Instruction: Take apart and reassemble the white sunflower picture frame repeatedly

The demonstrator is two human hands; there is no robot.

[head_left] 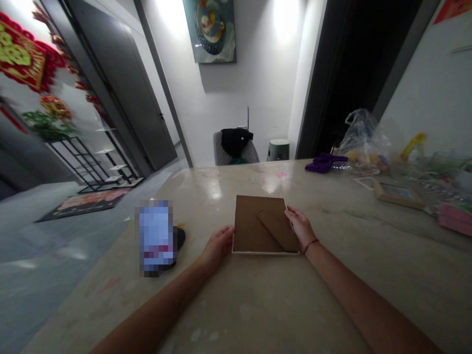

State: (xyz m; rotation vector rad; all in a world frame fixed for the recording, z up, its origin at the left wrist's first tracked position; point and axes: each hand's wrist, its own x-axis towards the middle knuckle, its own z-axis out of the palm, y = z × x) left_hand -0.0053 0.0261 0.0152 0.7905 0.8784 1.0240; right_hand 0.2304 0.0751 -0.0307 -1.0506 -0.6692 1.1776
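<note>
A picture frame (247,226) with a brown backboard and thin white edges shows its back to me over the middle of the table. Its brown stand flap (275,230) lies flat against the backboard, slanting toward the lower right corner. My left hand (218,246) grips the left edge, fingers curled at the side. At the right edge, my right hand (299,226) has its fingers closed round the frame, with a thin dark band on the wrist. The frame's front is hidden.
Left on the pale marble-look table (254,305) is a blurred-out phone-like object (157,236). At the right lie a purple cloth (324,162), a clear plastic bag (365,140), a wooden frame (398,193) and a pink item (455,220). A chair (254,153) stands beyond the far edge.
</note>
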